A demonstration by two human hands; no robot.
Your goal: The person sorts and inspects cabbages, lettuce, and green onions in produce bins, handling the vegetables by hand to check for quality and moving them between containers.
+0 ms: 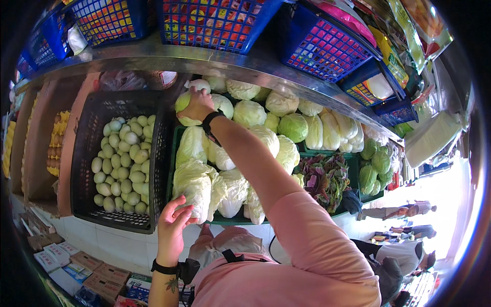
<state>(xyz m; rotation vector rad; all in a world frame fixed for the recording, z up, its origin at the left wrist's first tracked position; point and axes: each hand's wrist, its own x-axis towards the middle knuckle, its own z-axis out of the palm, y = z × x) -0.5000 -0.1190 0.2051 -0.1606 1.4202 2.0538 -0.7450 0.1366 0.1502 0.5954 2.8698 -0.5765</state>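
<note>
My right hand (197, 104) reaches to the back of the vegetable display, its fingers spread over a round green cabbage (183, 101) at the left end of the row; whether it grips the cabbage is hard to tell. Nearer to me, my left hand (174, 226) is raised with its fingers apart, beside the lower end of a napa cabbage (191, 186), holding nothing. More napa cabbages (232, 192) lie in the green crate (234, 219) in front of me. Behind them sit several round cabbages (248, 113).
A black crate (153, 192) of pale green eggs stands left, beside cardboard boxes (71, 146) with egg trays. Right are red-green leafy vegetables (326, 176) and green gourds (380, 161). A metal shelf edge (238, 73) with blue baskets (245, 42) runs above. Several people are far right.
</note>
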